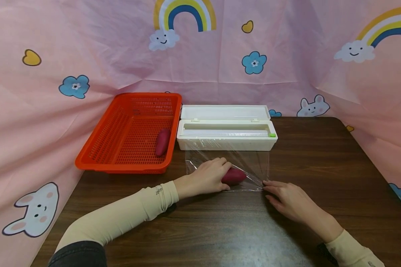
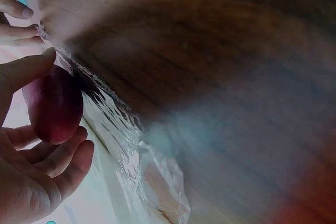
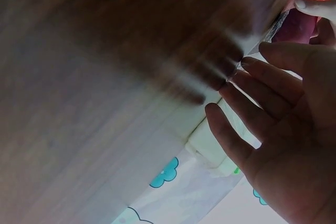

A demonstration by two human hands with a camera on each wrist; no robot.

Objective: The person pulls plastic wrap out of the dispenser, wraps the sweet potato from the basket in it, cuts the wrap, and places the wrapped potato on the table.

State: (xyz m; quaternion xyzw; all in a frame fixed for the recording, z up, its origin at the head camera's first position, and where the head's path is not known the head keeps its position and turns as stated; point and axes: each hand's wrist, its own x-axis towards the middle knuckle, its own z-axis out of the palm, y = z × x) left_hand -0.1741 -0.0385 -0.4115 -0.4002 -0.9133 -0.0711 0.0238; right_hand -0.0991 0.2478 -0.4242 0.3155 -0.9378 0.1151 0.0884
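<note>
A red-skinned sweet potato (image 1: 234, 176) lies over a sheet of clear plastic wrap (image 1: 258, 163) drawn out from its dispenser box. My left hand (image 1: 208, 175) grips the sweet potato's left end, thumb on the near side and fingers over the top. In the left wrist view, the thumb and curled fingers stand around the sweet potato (image 2: 55, 103). At the near right corner of the wrap, my right hand (image 1: 292, 198) touches the edge with its fingertips. Its fingers (image 3: 252, 106) are stretched out nearly straight in the right wrist view.
Behind the wrap stands the white dispenser box (image 1: 225, 144), lid (image 1: 225, 112) raised, with a film roll inside and a green piece at its right end. To the left, an orange basket (image 1: 127, 167) holds another sweet potato (image 1: 162, 142). A patterned pink cloth (image 1: 194, 59) hangs behind the wooden table (image 1: 220, 230).
</note>
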